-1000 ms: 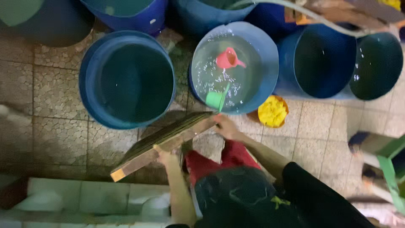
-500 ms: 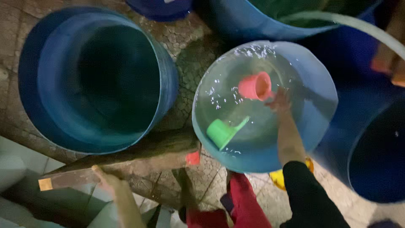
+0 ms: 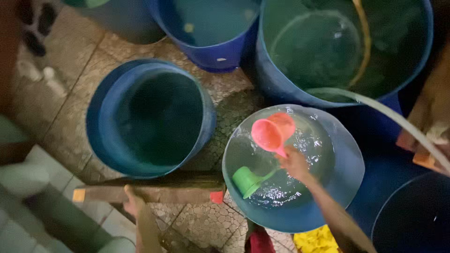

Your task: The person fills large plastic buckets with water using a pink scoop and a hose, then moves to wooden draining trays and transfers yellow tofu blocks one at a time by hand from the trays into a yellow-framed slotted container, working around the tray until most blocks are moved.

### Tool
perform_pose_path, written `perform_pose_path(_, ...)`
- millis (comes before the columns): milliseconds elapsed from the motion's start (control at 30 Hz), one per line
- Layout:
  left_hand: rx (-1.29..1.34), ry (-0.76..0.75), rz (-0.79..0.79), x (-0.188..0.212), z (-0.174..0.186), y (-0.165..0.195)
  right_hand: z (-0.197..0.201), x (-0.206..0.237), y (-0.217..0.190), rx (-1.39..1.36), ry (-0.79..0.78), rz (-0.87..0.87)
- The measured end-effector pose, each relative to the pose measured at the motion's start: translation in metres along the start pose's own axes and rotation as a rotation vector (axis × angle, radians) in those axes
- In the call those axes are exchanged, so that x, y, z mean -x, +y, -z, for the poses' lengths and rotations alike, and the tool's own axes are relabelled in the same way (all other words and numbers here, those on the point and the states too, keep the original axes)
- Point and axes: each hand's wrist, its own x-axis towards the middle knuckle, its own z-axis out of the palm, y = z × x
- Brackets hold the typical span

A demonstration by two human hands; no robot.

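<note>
Right hand [image 3: 294,164]: closed on handle of pink scoop [image 3: 273,132]; scoop tilted over water-filled blue tub [image 3: 347,182]
Left hand [image 3: 133,202]: fingers curled on wooden plank [image 3: 154,193]
Near right fingers: green scoop [image 3: 247,181] floating, just left
Beyond plank: empty blue barrel [image 3: 101,122]

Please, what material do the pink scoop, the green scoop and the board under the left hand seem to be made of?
The pink scoop, held by the right hand, looks like smooth moulded plastic: even bright colour, slight sheen. The green scoop, floating in the water, looks the same. The board under the left hand seems rough, unpainted wood: dull brown, matte, squared edges, though blur leaves this uncertain.
</note>
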Motion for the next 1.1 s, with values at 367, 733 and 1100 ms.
perform_pose_path(367, 0.139, -0.264, 0.04, 0.018, 0.067, 0.019, 0.217, -0.037, -0.105, 0.844, 0.816, 0.183)
perform_pose_path(733, -0.68, -0.539, -0.033, 0.077, 0.279, -0.172, 0.136, -0.039, -0.153, -0.19, 0.408, 0.201)
perform_pose_path(1100, -0.346, -0.572, 0.367, 0.139, 0.436, -0.259, -0.001, 0.217, -0.202, -0.35, -0.312, 0.028)
